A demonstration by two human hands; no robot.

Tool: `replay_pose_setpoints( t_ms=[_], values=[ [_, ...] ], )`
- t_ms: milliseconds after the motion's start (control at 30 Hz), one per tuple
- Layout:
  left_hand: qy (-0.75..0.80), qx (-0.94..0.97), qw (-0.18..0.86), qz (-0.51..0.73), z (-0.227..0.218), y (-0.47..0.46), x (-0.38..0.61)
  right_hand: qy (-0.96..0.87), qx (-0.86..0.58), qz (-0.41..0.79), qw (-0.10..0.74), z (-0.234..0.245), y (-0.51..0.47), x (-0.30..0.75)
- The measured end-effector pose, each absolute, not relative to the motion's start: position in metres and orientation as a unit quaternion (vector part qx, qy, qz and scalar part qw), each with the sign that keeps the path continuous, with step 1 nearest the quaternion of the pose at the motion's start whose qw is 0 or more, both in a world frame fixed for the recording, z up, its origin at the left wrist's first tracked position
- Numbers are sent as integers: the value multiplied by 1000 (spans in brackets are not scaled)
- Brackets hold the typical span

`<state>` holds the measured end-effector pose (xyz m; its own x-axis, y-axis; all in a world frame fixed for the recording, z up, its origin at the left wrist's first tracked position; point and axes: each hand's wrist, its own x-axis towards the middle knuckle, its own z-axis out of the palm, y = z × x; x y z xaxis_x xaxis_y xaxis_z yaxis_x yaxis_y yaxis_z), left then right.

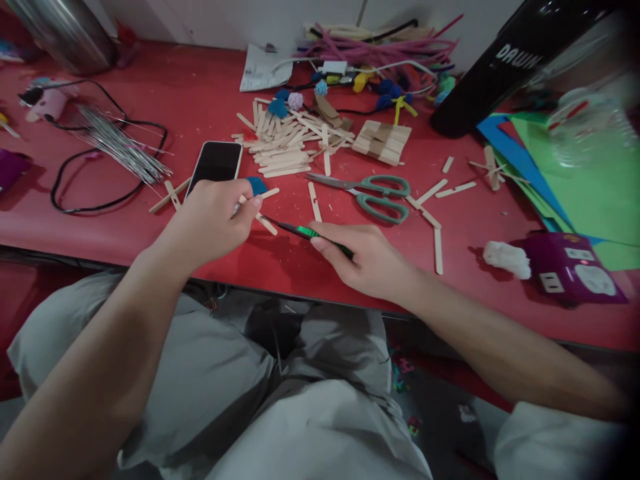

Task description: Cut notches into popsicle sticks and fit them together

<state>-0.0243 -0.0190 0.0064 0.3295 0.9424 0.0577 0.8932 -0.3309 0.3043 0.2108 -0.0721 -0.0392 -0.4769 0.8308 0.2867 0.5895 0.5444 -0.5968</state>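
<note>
My left hand [215,217] is closed in a pinch on a wooden craft stick [271,194] near the table's front edge. Another craft stick [267,225] slants out just below its fingertips, and a small blue piece [257,186] shows behind them. In my right hand [365,257] is a slim craft knife [306,231] with a green and black handle. Its dark, narrow tip points left and reaches close to the sticks; whether it touches them I cannot tell. Grey-green handled scissors [383,190] lie partly open behind my right hand. A notched craft stick [315,201] rests between the hands.
A phone [219,162] lies behind my left hand. Loose craft sticks [285,143] are heaped farther back. Metal wires [123,147] and a black cable [70,211] lie left. A black bottle [480,80], coloured paper [590,180] and a purple device [570,267] are right.
</note>
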Motion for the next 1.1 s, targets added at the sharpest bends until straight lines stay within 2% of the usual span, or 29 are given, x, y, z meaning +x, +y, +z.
replay_pose_setpoints(
  t_ms=[400,800,967,1100],
  values=[
    [590,790,113,121,7,-17,-23,-820,-409,210,342,-42,-73,212],
    [608,770,156,116,8,-9,-22,-785,-443,249,354,-41,-75,213],
    [623,760,166,75,7,-7,-28,-750,-474,295,355,-32,-77,212],
    [618,741,230,123,6,-12,-29,-750,-490,227,382,-38,-67,217]
  ],
)
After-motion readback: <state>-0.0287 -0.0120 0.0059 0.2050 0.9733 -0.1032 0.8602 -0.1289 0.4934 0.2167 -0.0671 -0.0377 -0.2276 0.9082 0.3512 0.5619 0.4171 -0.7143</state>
